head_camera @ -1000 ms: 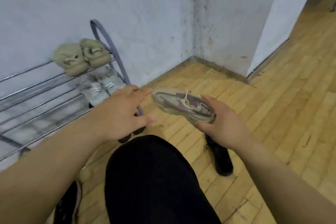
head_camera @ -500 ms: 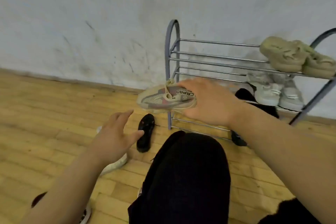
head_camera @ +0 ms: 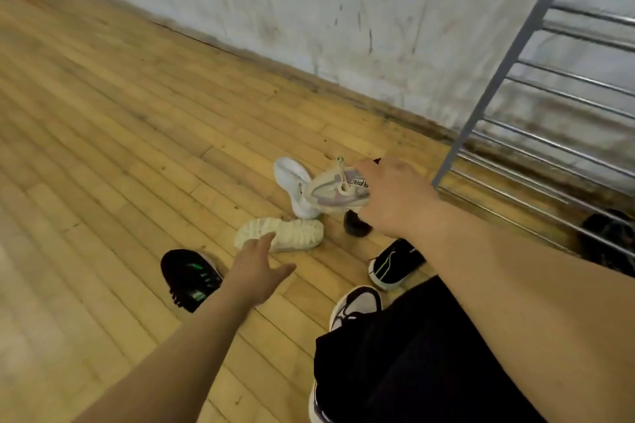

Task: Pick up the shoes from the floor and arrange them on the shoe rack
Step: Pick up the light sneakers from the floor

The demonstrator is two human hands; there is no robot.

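Soft, even indoor light with faint shadows; motion blur smears the shoe rack (head_camera: 498, 79) and corners.

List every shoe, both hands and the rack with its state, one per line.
Right hand: grips beige sneaker, held off the floor.
Left hand: open, stretched toward cream shoe.
Cream shoe: on floor, sole showing.
White shoe: on floor behind beige sneaker.
Black-green shoe: on floor, untouched.
Shoe rack: standing by wall.

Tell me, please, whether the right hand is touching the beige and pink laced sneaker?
Touching. The head view shows the right hand gripping the beige and pink laced sneaker at its heel end.
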